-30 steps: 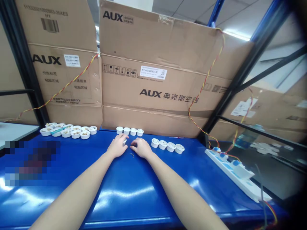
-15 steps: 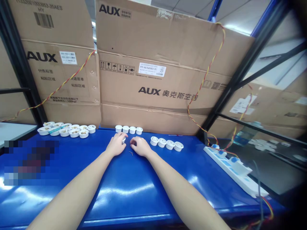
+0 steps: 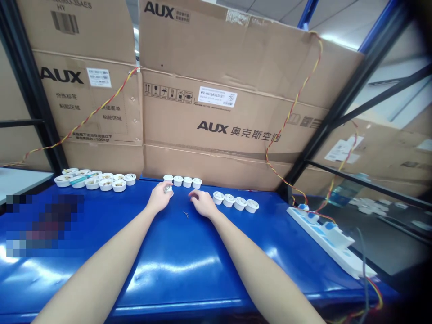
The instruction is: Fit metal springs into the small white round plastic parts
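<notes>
My left hand (image 3: 159,196) is closed around a small white cup (image 3: 168,191), which is tilted with its mouth towards the right. To the right, apart from that cup, my right hand (image 3: 204,203) hovers low over the blue table with loosely curved fingers; I see nothing in it. A few small dark screw-like pieces (image 3: 185,214) lie on the table between and in front of my hands. Behind my left hand is a row of several white cups (image 3: 187,182). Another row of lidded-looking white cups (image 3: 240,203) stands just right of my right hand.
Several white cups (image 3: 105,184) with small contents are grouped at the back left, a teal strip (image 3: 79,179) across them. Cardboard (image 3: 209,117) walls the back of the blue table (image 3: 175,270). A power strip (image 3: 332,240) with cables runs along the right edge.
My hands have moved apart: the left slightly left with the cup, the right to the right. More of the tilted cup shows. The view has shifted slightly.
</notes>
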Available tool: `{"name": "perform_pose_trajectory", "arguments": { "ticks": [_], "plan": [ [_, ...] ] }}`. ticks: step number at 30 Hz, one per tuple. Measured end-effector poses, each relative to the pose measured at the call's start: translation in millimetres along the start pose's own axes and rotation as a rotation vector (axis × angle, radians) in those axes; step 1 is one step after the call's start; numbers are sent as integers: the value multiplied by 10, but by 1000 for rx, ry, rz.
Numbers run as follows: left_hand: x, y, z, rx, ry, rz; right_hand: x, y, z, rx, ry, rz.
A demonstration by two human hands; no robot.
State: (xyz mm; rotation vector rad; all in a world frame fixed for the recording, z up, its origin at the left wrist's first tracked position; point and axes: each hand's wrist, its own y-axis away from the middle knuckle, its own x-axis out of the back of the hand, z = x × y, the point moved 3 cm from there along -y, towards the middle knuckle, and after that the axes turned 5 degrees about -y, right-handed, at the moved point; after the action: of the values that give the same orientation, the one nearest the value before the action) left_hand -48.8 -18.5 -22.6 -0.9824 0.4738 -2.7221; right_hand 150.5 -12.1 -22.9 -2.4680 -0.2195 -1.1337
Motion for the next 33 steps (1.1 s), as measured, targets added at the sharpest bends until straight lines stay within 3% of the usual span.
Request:
{"name": "perform_pose_trajectory", "arguments": {
  "ticks": [5, 9, 14, 18, 28, 33],
  "plan": [
    [94, -46, -41, 152, 188, 46, 1, 27, -36, 31, 14, -9],
    [292, -54, -103, 239, -76, 77, 22, 40, -57, 38, 10, -17],
    [428, -12, -81, 169, -401, -392, 34, 47, -81, 48, 13, -23],
    [502, 27, -10, 93, -450, -553, 29, 45, -89, 62, 10, -32],
    [522, 61, 11, 186, -409, -550, 39, 52, -101, 81, 27, -45],
    [425, 107, 111, 43, -506, -574, 76, 79, -213, 116, 38, -5]
  ]
}}
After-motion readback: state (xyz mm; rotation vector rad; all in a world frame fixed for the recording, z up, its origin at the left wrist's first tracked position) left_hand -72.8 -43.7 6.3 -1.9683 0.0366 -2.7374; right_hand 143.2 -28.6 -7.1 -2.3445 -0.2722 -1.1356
